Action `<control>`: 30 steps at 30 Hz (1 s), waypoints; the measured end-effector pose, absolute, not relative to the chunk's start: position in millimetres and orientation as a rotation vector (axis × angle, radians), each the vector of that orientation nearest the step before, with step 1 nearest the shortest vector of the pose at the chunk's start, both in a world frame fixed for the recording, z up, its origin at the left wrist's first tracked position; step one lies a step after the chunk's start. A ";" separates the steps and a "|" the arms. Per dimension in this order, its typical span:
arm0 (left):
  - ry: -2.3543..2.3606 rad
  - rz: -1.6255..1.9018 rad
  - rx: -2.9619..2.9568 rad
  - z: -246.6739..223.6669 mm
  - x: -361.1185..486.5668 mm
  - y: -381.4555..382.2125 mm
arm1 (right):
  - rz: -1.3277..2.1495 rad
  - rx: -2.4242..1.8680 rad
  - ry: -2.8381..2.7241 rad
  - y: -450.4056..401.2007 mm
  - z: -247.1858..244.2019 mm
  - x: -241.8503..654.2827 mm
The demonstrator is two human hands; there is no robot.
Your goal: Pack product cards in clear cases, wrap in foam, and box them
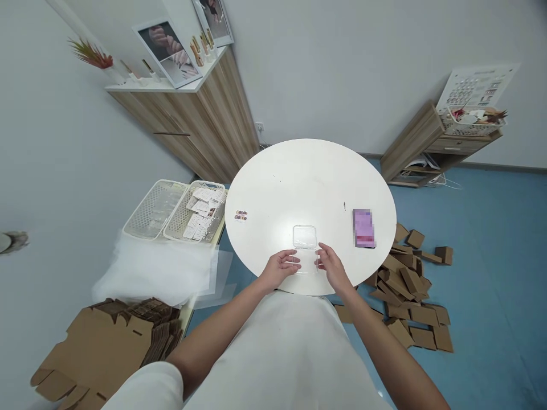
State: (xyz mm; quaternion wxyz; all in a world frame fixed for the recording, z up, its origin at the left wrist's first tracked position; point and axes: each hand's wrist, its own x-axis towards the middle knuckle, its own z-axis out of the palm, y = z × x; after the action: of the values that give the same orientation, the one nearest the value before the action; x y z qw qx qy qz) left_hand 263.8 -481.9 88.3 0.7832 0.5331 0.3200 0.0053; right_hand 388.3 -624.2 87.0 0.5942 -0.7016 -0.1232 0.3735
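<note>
Flanking the opened clear case point(305, 249) at the near edge of the worktop point(311, 171), the left hand point(282, 267) and right hand point(332, 266) curve with fingers parted at opposite sides, probably to steady it; whether either pinches it, I cannot tell; the purple packet point(363, 228) lies well apart, perhaps leaving elbow room.

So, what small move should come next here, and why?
Probably the left hand should reach for the small card of coloured dots. The clear plastic case lies open between both hands, its lid folded back, with no contents discernible. The card lies on the white table, off to the left, and the right hand is close enough to steady the case.
</note>
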 end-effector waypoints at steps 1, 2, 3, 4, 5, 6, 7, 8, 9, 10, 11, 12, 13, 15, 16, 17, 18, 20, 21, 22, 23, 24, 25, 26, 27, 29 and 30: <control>0.710 0.010 1.144 85.8 263.1 -480.5 | 0.862 -1.639 -0.297 -626.3 83.9 383.1; 0.725 0.006 1.138 83.2 262.6 -479.2 | 0.866 -1.650 -0.314 -628.4 80.8 378.3; 0.739 0.002 1.135 80.5 262.3 -478.3 | 0.875 -1.660 -0.329 -630.2 77.7 374.2; 0.754 -0.003 1.136 77.3 262.3 -477.6 | 0.885 -1.669 -0.335 -631.7 74.7 370.9; 0.768 -0.006 1.142 73.5 262.5 -477.4 | 0.894 -1.679 -0.335 -632.6 71.6 368.6; 0.783 -0.005 1.153 69.0 263.1 -477.5 | 0.898 -1.687 -0.329 -632.9 68.4 367.4; 0.795 -0.002 1.167 63.8 263.8 -477.9 | 0.903 -1.693 -0.319 -632.7 64.9 367.0; 0.804 0.004 1.186 58.1 264.8 -478.5 | 0.914 -1.699 -0.308 -632.0 61.2 367.5; 0.812 0.011 1.211 51.9 265.9 -479.3 | 0.931 -1.706 -0.298 -631.0 57.2 368.5; 0.818 0.019 1.243 45.7 267.1 -480.1 | 0.949 -1.715 -0.288 -629.9 52.9 369.9; 0.823 0.025 1.281 39.6 268.3 -480.9 | 0.966 -1.727 -0.277 -628.7 48.4 371.4; 0.833 0.028 1.325 33.9 269.4 -481.7 | 0.981 -1.742 -0.268 -627.6 43.7 372.9; 0.850 0.032 1.371 28.8 270.6 -482.3 | 0.992 -1.759 -0.259 -626.6 39.1 374.3; 0.892 0.042 1.455 20.5 272.7 -483.0 | 1.005 -1.797 -0.240 -625.4 30.5 376.5; 0.911 0.044 1.491 17.0 273.6 -483.0 | 1.010 -1.816 -0.231 -625.1 26.8 377.1; 0.926 0.044 1.523 14.0 274.5 -482.9 | 1.017 -1.834 -0.224 -625.0 23.7 377.6; 0.932 0.037 1.552 11.1 275.3 -482.7 | 1.025 -1.853 -0.218 -624.9 21.1 377.8; 0.925 0.000 1.605 5.4 276.9 -482.1 | 1.044 -1.882 -0.214 -624.9 17.4 377.9; 0.920 -0.025 1.634 2.7 277.8 -481.7 | 1.053 -1.891 -0.212 -624.8 16.0 377.8; 0.915 -0.056 1.663 0.1 278.7 -481.4 | 1.062 -1.897 -0.209 -624.5 14.8 377.6; 0.909 -0.090 1.691 -2.3 279.7 -481.1 | 1.071 -1.900 -0.204 -624.0 13.7 377.4; 0.906 -0.123 1.716 -4.4 280.7 -480.8 | 1.081 -1.903 -0.199 -623.4 12.5 377.2; 0.905 -0.155 1.736 -6.0 281.6 -480.7 | 1.089 -1.906 -0.195 -622.8 11.3 377.0; 0.905 -0.181 1.749 -7.1 282.2 -480.7 | 1.098 -1.910 -0.194 -622.3 10.1 376.7; 0.905 -0.200 1.758 -7.8 282.4 -480.8 | 1.101 -1.914 -0.194 -621.9 8.9 376.3; 0.908 -0.216 1.767 -8.2 281.2 -482.0 | 1.099 -1.921 -0.189 -622.4 6.9 374.9; 0.921 -0.214 1.766 -7.9 279.6 -483.2 | 1.092 -1.923 -0.174 -623.3 6.3 373.8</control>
State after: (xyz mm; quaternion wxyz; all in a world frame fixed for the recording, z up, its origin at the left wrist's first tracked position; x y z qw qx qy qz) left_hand 279.6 -483.2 -7.9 0.5390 0.7425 0.3874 -0.0898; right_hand 373.8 -623.3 6.3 0.4455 -0.7761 -0.0701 0.4407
